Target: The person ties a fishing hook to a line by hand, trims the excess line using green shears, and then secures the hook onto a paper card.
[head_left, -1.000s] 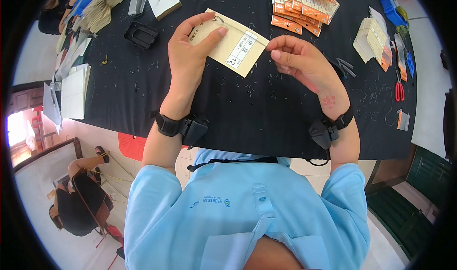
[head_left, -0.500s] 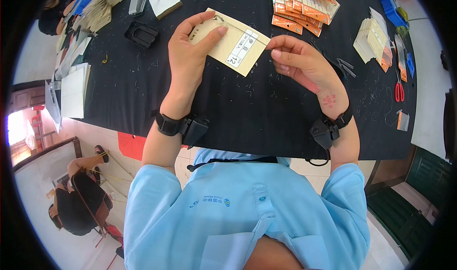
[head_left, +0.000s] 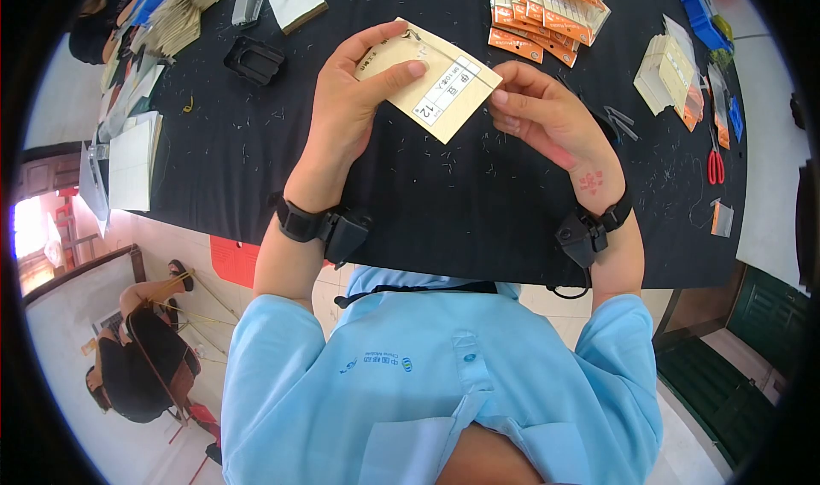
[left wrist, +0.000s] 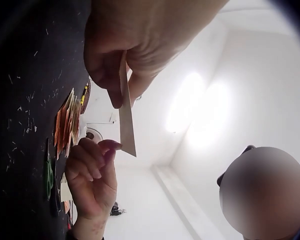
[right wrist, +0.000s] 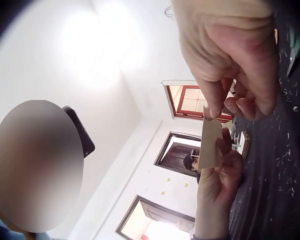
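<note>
A cream card (head_left: 431, 66) with a white printed label (head_left: 451, 90) is held tilted above the black table. My left hand (head_left: 350, 96) grips its left end, thumb on the printed face and fingers behind. A small dark curved piece (head_left: 412, 35) lies at the card's top edge, and a fine line runs from it along the upper side towards the right corner. At that corner, my right hand (head_left: 547, 113) pinches with thumb and forefinger. Seen edge-on in the left wrist view, the card (left wrist: 127, 122) spans both hands. In the right wrist view, the right fingertips meet its edge.
Orange-and-cream packets (head_left: 547, 11) lie stacked beyond the right hand. To the right are cream cards (head_left: 662, 70) and red-handled scissors (head_left: 716, 164). A black tray (head_left: 254, 60) and a white block (head_left: 295, 5) stand at the left. Fine clippings litter the black cloth (head_left: 453, 203).
The left hand and the card have shifted slightly right and towards the body. The right hand stays almost in place at the card's corner.
</note>
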Tool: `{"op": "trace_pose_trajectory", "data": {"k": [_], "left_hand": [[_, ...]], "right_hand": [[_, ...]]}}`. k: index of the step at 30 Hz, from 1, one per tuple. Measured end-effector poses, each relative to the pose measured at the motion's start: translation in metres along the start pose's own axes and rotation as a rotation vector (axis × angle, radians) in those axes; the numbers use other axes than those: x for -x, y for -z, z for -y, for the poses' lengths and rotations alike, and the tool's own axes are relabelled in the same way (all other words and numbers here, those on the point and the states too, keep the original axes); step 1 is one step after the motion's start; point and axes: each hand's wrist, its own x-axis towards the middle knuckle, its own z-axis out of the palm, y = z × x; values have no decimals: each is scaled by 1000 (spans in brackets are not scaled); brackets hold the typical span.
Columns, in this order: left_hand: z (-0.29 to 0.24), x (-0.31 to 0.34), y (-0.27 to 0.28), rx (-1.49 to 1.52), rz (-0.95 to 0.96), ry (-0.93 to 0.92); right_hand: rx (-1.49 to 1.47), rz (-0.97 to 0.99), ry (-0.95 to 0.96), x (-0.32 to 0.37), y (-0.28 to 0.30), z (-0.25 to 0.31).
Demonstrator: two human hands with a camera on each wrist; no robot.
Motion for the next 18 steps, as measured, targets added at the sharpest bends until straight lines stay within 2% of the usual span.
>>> {"op": "trace_pose_trajectory", "data": {"k": [6,11,18], "left_hand": [[-5,2,-3,33,73,93],[-1,2,2,-82,143,54],[-5,6,-2,-196,283,94]], "right_hand": [[82,-33,13,0,-2,-4],[430,-61,84,2,-3,-2],[578,-108,90,1,-12,1]]}}
